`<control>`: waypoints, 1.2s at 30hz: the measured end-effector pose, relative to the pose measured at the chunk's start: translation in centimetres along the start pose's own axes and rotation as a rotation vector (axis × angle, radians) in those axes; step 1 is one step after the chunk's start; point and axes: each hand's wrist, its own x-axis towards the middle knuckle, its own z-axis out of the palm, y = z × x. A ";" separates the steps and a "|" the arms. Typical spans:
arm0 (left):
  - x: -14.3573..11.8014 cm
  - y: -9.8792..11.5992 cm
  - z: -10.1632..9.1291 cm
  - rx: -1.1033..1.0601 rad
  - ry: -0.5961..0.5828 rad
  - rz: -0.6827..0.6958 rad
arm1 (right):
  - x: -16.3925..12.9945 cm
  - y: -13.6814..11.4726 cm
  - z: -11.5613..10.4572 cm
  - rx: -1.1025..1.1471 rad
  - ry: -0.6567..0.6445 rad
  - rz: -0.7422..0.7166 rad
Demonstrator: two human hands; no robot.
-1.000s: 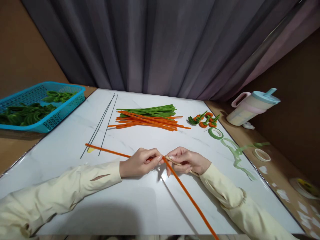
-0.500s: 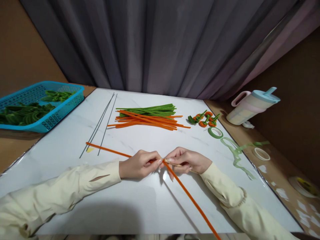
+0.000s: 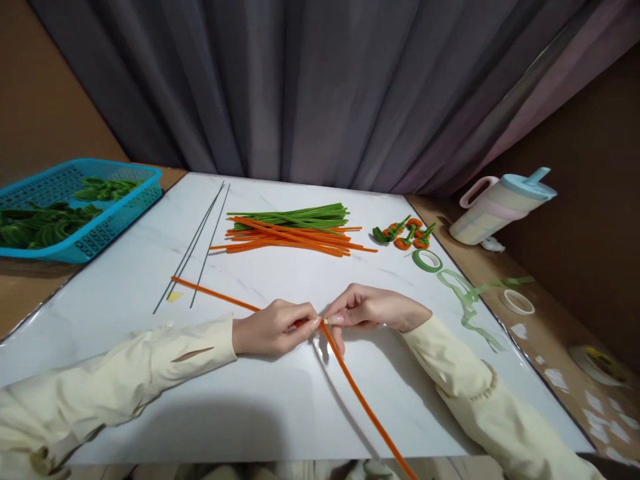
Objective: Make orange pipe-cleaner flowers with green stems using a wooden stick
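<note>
The orange pipe cleaner (image 3: 350, 380) bends low over the white table (image 3: 280, 407), pinched at the bend by the left hand (image 3: 273, 328) and right hand (image 3: 373, 309), possibly around a thin stick. Loosen either pinch and the bend likely springs open, the long end sweeping toward the spare stems (image 3: 290, 233)

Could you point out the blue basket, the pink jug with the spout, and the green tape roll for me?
blue basket (image 3: 113, 223), head view, on its perforated front wall.
pink jug (image 3: 493, 210), head view, on the middle of its body.
green tape roll (image 3: 427, 261), head view, on the ring's rim.
</note>
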 end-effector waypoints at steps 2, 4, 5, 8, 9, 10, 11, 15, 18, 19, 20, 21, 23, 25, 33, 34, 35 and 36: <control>0.0 0.0 0.0 0.009 -0.006 0.016 | 0.1 -0.2 -0.1 -0.059 -0.028 -0.012; 0.0 0.0 0.0 0.012 -0.014 0.020 | 0.2 -0.6 -0.3 -0.107 -0.046 -0.002; 0.0 0.0 0.0 0.013 -0.020 0.016 | 0.2 -0.8 -0.4 -0.134 -0.051 0.009; 0.0 0.1 -0.1 0.007 -0.032 -0.009 | 0.4 -1.6 -0.6 -0.226 -0.056 0.055; 0.0 0.1 -0.1 0.001 -0.035 -0.020 | 0.4 -2.0 -0.6 -0.257 -0.059 0.073; 0.1 0.1 -0.1 -0.006 -0.039 -0.031 | 0.4 -2.3 -0.7 -0.288 -0.062 0.091; 0.1 0.1 -0.1 -0.014 -0.043 -0.039 | 0.5 -2.7 -0.6 -0.320 -0.064 0.111; 0.3 0.0 -0.1 -0.044 -0.051 -0.078 | 0.6 -3.9 -0.2 -0.462 -0.037 0.161; 0.3 -0.1 -0.1 -0.067 -0.050 -0.117 | 0.7 -4.4 0.3 -0.558 0.007 0.175; 0.3 -0.1 -0.1 -0.069 -0.050 -0.124 | 0.7 -4.5 0.5 -0.581 0.023 0.184; 0.3 -0.1 -0.1 -0.066 -0.052 -0.130 | 0.7 -4.6 0.7 -0.601 0.037 0.193; 0.3 -0.1 -0.1 -0.062 -0.053 -0.136 | 0.8 -4.6 0.8 -0.620 0.048 0.204; 0.4 -0.1 -0.1 -0.057 -0.056 -0.159 | 0.8 -4.6 1.0 -0.660 0.074 0.225; 0.5 -0.1 -0.1 -0.067 -0.057 -0.195 | 0.8 -4.7 1.2 -0.710 0.114 0.248; 1.0 0.1 -0.4 -0.138 -0.061 -0.271 | 1.0 -4.8 1.7 -0.862 0.239 0.304; 1.0 0.2 -0.5 -0.154 -0.062 -0.287 | 1.0 -4.8 1.7 -0.876 0.250 0.311; 1.1 0.3 -0.5 -0.170 -0.064 -0.304 | 1.1 -4.7 1.7 -0.884 0.255 0.315; 1.1 0.4 -0.6 -0.187 -0.065 -0.321 | 1.1 -4.7 1.7 -0.885 0.256 0.317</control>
